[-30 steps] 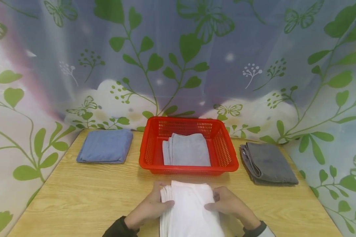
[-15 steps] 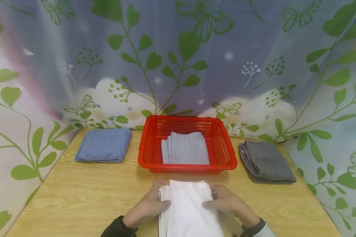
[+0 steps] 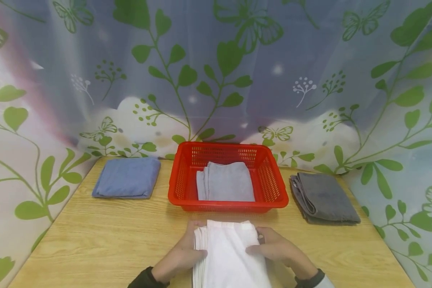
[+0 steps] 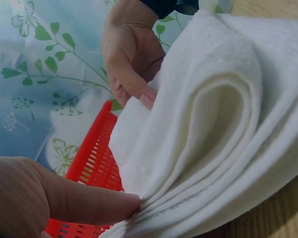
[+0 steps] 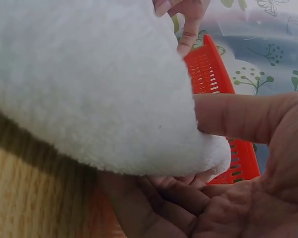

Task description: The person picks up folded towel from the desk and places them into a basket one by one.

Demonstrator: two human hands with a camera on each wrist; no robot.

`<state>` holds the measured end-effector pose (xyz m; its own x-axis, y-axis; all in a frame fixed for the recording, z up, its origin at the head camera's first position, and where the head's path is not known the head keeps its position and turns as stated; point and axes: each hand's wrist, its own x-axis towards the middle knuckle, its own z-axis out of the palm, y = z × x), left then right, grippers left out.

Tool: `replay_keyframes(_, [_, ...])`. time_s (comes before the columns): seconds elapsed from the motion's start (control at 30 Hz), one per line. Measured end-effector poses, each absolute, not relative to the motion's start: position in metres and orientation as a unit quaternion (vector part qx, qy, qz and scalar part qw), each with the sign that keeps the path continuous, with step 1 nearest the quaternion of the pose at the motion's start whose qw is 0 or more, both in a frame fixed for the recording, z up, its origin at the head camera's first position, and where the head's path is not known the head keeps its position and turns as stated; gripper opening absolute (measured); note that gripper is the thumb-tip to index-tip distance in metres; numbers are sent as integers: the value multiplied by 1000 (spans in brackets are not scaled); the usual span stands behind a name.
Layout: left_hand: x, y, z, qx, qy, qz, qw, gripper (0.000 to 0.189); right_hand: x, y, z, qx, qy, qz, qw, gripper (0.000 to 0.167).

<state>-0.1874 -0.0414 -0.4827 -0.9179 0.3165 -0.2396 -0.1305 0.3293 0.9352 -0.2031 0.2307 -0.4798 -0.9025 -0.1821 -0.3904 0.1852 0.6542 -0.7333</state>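
Note:
A folded white towel (image 3: pixel 234 256) is at the front middle of the table, its stacked layers facing left. My left hand (image 3: pixel 181 252) pinches its left edge, thumb on top; in the left wrist view the thumb (image 4: pixel 89 201) presses the layers beside a looped fold. On the opposite side my right hand (image 3: pixel 279 248) grips the towel's right edge between thumb and fingers. The right wrist view shows those fingers (image 5: pixel 164 203) curled under the towel. Just beyond the towel stands a red plastic basket (image 3: pixel 230 206) with a folded light grey towel (image 3: pixel 230 182) inside.
At the back left of the wooden table (image 3: pixel 93 240) lies a folded blue towel (image 3: pixel 127 178). A folded dark grey towel (image 3: pixel 325 198) lies right of the basket. A patterned curtain (image 3: pixel 216 80) hangs behind and along both sides.
Both hands keep their hold on the white towel, which stays almost in place. The whole head view shifts slightly; the basket and other towels stay where they are.

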Motion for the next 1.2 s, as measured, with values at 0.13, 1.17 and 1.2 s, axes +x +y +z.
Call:
replay_keyframes(0.13, [-187, -41, -485, 59, 791, 580, 185, 70, -203, 230, -478, 8, 882, -412, 230, 54])
replay_keyframes(1.17, [-176, -36, -481, 109, 835, 514, 165, 39, -197, 239, -469, 0, 859, -439, 264, 75])
replay_keyframes(1.2, [-175, -36, -480, 111, 835, 515, 161, 41, -197, 240, -468, -13, 854, -447, 265, 74])
